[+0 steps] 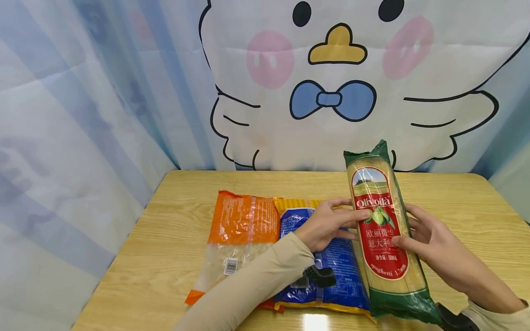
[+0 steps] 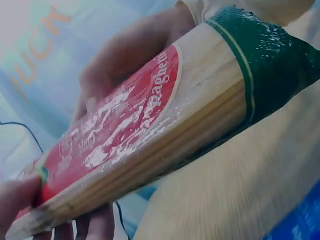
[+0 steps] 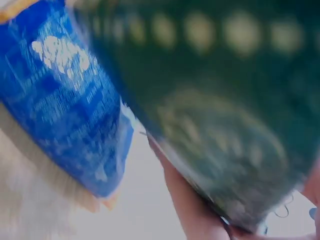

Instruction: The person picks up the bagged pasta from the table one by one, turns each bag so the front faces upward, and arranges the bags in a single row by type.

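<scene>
Both hands hold a long pack of spaghetti (image 1: 383,230) with green ends and a red label, raised above the table and tilted. The left hand (image 1: 327,223) grips its left edge, thumb on the label and fingers behind. On the opposite edge, the right hand (image 1: 430,243) grips lower down with its thumb across the front. In the left wrist view the spaghetti pack (image 2: 135,130) runs diagonally between both hands. Its green wrap (image 3: 225,100) fills much of the right wrist view, blurred. Behind the left forearm lies a blue bag (image 1: 339,271) with yellow edges, partly hidden.
An orange and clear bag (image 1: 244,220) with a barcode lies left of the blue one, partly under the left sleeve. All rest on a light wooden table (image 1: 157,257). A curtain (image 1: 331,138) with a cartoon bird hangs behind the table's far edge.
</scene>
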Action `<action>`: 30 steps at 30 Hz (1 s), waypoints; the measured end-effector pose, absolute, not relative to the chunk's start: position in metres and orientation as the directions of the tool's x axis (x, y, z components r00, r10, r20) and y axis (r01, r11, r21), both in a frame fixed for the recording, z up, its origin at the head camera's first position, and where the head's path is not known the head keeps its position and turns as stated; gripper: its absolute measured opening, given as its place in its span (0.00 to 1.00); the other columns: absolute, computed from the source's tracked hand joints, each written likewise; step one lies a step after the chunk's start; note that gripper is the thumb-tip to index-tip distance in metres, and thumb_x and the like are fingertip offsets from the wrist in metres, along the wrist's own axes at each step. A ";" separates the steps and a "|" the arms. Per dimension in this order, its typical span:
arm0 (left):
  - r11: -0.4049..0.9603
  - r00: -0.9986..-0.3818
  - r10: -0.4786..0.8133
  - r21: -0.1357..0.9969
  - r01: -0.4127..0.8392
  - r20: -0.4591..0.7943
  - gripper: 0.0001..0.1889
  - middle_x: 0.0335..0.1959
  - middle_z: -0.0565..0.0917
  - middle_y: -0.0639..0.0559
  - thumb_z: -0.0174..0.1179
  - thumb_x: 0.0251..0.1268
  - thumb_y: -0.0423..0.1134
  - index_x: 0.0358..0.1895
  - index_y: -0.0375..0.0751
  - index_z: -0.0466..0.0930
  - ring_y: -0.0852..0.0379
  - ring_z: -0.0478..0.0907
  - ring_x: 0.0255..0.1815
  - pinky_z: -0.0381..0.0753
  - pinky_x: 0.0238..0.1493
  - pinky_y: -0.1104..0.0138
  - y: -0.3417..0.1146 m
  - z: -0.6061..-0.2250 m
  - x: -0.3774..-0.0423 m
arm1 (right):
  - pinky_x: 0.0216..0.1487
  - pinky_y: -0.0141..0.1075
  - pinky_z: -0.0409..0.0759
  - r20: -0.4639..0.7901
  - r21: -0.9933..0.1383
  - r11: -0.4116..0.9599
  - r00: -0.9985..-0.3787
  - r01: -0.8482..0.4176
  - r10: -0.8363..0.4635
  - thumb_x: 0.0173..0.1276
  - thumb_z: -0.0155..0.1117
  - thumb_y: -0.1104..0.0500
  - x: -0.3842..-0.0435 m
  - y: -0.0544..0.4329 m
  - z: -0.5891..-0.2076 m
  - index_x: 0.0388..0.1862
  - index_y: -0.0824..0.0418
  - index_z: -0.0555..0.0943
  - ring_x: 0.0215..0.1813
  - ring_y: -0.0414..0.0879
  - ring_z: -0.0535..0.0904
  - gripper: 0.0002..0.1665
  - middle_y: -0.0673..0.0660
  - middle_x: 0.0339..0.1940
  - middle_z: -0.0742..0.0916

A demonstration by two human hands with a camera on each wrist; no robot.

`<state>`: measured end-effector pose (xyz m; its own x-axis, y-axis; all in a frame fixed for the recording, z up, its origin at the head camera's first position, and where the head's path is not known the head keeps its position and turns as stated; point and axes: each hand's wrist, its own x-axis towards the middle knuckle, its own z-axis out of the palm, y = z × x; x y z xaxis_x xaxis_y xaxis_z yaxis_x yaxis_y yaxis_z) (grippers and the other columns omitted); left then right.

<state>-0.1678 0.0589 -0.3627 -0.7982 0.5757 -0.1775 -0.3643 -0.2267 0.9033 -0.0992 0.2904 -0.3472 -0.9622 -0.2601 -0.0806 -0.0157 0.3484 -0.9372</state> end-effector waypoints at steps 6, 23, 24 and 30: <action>-0.260 -0.844 0.496 0.893 -0.366 -0.201 0.17 0.42 0.88 0.44 0.67 0.64 0.34 0.55 0.45 0.78 0.45 0.87 0.44 0.88 0.36 0.58 0.062 -0.360 -0.162 | 0.46 0.43 0.85 -0.187 -0.902 0.429 -0.941 0.050 -0.282 0.79 0.53 0.57 -0.098 0.298 -0.341 0.81 0.63 0.42 0.63 0.60 0.76 0.43 0.75 0.73 0.64; -0.234 -0.872 0.435 0.907 -0.351 -0.225 0.14 0.37 0.89 0.43 0.68 0.62 0.33 0.50 0.46 0.83 0.46 0.88 0.39 0.88 0.31 0.59 0.071 -0.366 -0.154 | 0.45 0.46 0.87 -0.255 -0.892 0.439 -0.924 0.111 -0.285 0.76 0.59 0.58 -0.098 0.304 -0.344 0.75 0.69 0.51 0.52 0.49 0.83 0.39 0.71 0.63 0.75; -0.236 -0.875 0.427 0.906 -0.350 -0.227 0.13 0.37 0.89 0.43 0.69 0.62 0.32 0.49 0.46 0.84 0.46 0.88 0.39 0.88 0.31 0.58 0.072 -0.366 -0.154 | 0.44 0.46 0.87 -0.252 -0.895 0.433 -0.924 0.109 -0.288 0.76 0.59 0.58 -0.098 0.305 -0.345 0.75 0.69 0.51 0.52 0.48 0.83 0.39 0.70 0.63 0.75; -0.263 -0.880 0.410 0.893 -0.365 -0.239 0.17 0.37 0.89 0.42 0.67 0.60 0.27 0.52 0.44 0.82 0.42 0.88 0.42 0.88 0.35 0.55 0.076 -0.366 -0.151 | 0.45 0.47 0.87 -0.267 -0.892 0.435 -0.920 0.123 -0.286 0.76 0.58 0.58 -0.102 0.313 -0.349 0.75 0.68 0.50 0.53 0.49 0.82 0.38 0.69 0.62 0.75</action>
<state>-0.1512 0.0764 -0.3660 -0.8804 0.4096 -0.2390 -0.3649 -0.2633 0.8930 -0.1017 0.3131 -0.3494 -0.9203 -0.2865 -0.2666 0.1231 0.4347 -0.8921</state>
